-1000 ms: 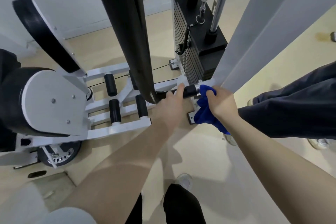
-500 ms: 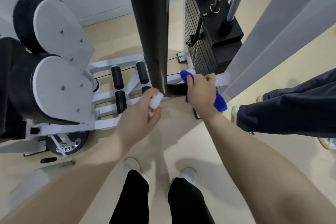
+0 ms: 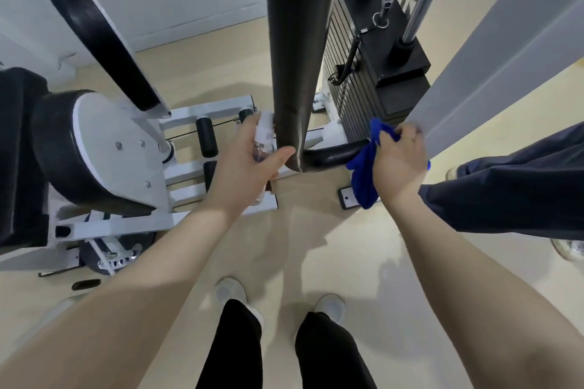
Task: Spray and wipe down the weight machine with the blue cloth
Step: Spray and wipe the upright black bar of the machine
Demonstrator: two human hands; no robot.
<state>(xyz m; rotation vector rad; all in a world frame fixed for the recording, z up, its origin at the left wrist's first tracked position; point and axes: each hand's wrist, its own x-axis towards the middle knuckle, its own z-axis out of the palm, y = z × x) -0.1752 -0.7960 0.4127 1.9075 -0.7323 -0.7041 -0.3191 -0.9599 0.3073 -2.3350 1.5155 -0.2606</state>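
Note:
My left hand (image 3: 249, 164) grips a small clear spray bottle (image 3: 263, 136) with a white cap, held just left of the dark padded column (image 3: 294, 57). My right hand (image 3: 399, 161) grips the blue cloth (image 3: 363, 174), bunched against the black curved handle bar (image 3: 335, 153) at the column's foot. The weight machine's white frame (image 3: 202, 114) with black rollers lies to the left. The black weight stack (image 3: 376, 79) stands behind the bar.
Another person's dark-trousered leg (image 3: 512, 189) reaches in from the right. A grey upright beam (image 3: 493, 50) rises by my right hand. Black pads and a white side plate (image 3: 117, 148) fill the left. My own feet (image 3: 230, 290) stand on the beige floor below.
My left hand let go of the handle bar and now holds the spray bottle up by the column. My right hand with the cloth has slid right along the bar.

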